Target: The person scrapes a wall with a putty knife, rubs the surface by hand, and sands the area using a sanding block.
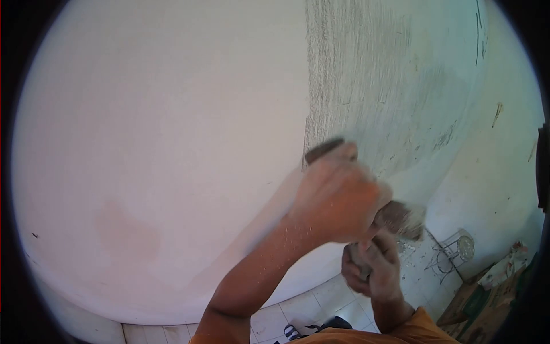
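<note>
My left hand is closed and blurred by motion, close to the wall. From its upper side sticks out a dark, flat-edged scraping tool; its handle is hidden in the fist. Lower and to the right, my right hand is wrapped round the handle of what looks like a wide putty knife. Its broad, stained blade points up beside my left wrist, partly covered by my left hand. Above, the white wall bears a rough, grey, streaked patch.
A tiled floor runs along the wall's foot, with pale debris near the right corner. A metal-framed stool stands there. At the lower right lie cardboard and a crumpled bag. A second wall rises at right.
</note>
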The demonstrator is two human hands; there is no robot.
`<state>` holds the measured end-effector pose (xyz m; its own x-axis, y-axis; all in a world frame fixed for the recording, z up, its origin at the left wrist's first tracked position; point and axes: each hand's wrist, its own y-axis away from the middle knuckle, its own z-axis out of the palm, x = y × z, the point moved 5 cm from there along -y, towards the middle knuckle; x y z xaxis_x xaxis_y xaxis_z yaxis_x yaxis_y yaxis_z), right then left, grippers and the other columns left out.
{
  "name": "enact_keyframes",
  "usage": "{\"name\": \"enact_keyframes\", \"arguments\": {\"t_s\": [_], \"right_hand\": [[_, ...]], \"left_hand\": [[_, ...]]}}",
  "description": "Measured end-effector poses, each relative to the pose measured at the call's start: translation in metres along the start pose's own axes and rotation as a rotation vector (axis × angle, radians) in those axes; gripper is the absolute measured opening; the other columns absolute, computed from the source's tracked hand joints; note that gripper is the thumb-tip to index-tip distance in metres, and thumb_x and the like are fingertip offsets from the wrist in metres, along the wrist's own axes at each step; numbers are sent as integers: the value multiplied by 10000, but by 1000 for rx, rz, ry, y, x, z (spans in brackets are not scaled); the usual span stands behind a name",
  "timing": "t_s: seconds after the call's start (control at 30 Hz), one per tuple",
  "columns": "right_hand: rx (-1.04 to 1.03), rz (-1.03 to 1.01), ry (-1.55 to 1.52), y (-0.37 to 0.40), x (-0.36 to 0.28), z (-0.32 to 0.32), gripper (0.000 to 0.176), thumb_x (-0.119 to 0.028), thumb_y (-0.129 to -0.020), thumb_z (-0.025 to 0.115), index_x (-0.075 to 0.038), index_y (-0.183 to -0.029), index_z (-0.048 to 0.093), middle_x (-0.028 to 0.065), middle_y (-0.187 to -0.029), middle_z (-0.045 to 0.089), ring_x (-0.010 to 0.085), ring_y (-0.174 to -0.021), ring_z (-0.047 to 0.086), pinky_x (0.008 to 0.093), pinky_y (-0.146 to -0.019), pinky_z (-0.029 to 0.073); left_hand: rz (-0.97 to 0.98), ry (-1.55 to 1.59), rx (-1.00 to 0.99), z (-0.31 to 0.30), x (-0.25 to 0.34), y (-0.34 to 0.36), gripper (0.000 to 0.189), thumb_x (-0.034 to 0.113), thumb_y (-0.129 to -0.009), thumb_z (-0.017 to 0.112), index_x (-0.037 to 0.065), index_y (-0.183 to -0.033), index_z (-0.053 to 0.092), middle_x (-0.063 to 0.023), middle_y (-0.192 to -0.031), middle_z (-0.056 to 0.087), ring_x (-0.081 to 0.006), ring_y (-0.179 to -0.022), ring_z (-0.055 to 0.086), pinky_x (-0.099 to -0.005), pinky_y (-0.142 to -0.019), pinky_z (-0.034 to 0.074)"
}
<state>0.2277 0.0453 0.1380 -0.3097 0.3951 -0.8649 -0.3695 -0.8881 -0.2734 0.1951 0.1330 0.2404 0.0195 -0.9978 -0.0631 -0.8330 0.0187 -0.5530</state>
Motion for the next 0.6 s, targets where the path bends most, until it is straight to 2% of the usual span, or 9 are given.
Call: {"name": "enact_keyframes", "arguments": {"t_s": [0.03,0.07,0.1,0.2,0.23,0.33,0.47,0.5,0.6], "right_hand": [[-9,63,11,-3,-18,7,377,-281,-964,488,-2,-1213,444,44,-598,445,64,-414,362,195,-318,249],[-23,32,27,-13,-31,13,349,-281,-960,489,-16,-1185,459,54,-580,437,65,-383,339,196,-304,236],[-34,2,44,-22,-42,17,322,-282,-957,489,-30,-1157,475,64,-562,429,66,-352,316,196,-291,223],[-10,-3,60,-19,-36,19,308,-284,-960,476,-25,-1125,486,75,-550,420,68,-319,291,196,-280,218],[-8,16,73,-12,-26,13,313,-287,-962,472,-20,-1125,484,77,-553,423,68,-318,289,196,-280,220],[7,15,70,-13,-38,18,285,-249,-960,474,-15,-1123,482,76,-568,426,70,-339,307,194,-282,236],[-28,44,75,-24,-58,23,257,-236,-960,470,-18,-1095,482,74,-581,427,75,-346,324,191,-279,235],[-36,43,71,-19,-41,16,267,-249,-964,461,-13,-1087,481,75,-582,428,73,-337,316,191,-277,231],[-56,35,102,-23,-41,13,264,-261,-971,446,-17,-1064,485,70,-577,424,70,-333,315,191,-276,225]], "left_hand": [[4,-39,105,-16,-2,-6,182,249,-531,702,119,-644,642,-86,-633,604,-265,-741,581,-356,-749,450],[6,-82,213,-38,-2,-15,165,257,-582,709,115,-653,664,-95,-641,626,-254,-756,588,-343,-781,450],[-23,-99,87,-56,-3,-28,151,252,-583,712,122,-639,658,-93,-669,636,-264,-769,599,-341,-838,450],[38,-29,189,-38,-7,-17,149,250,-580,714,131,-642,649,-82,-652,633,-250,-734,617,-352,-896,437],[0,5,-39,-26,-5,-15,168,262,-599,716,134,-694,662,-91,-669,637,-261,-794,632,-390,-956,409],[123,45,269,-43,-3,-19,246,223,-389,678,156,-570,526,-11,-569,507,-217,-594,538,-346,-712,431],[49,-28,347,-57,-8,-28,236,232,-394,678,165,-569,535,10,-566,501,-194,-618,537,-333,-696,434],[42,-45,200,-45,-5,-23,239,237,-395,680,160,-576,542,16,-571,507,-188,-665,541,-338,-688,435],[38,-8,191,-36,-7,-24,245,238,-388,676,157,-577,542,18,-569,507,-193,-663,538,-340,-681,436]]}}
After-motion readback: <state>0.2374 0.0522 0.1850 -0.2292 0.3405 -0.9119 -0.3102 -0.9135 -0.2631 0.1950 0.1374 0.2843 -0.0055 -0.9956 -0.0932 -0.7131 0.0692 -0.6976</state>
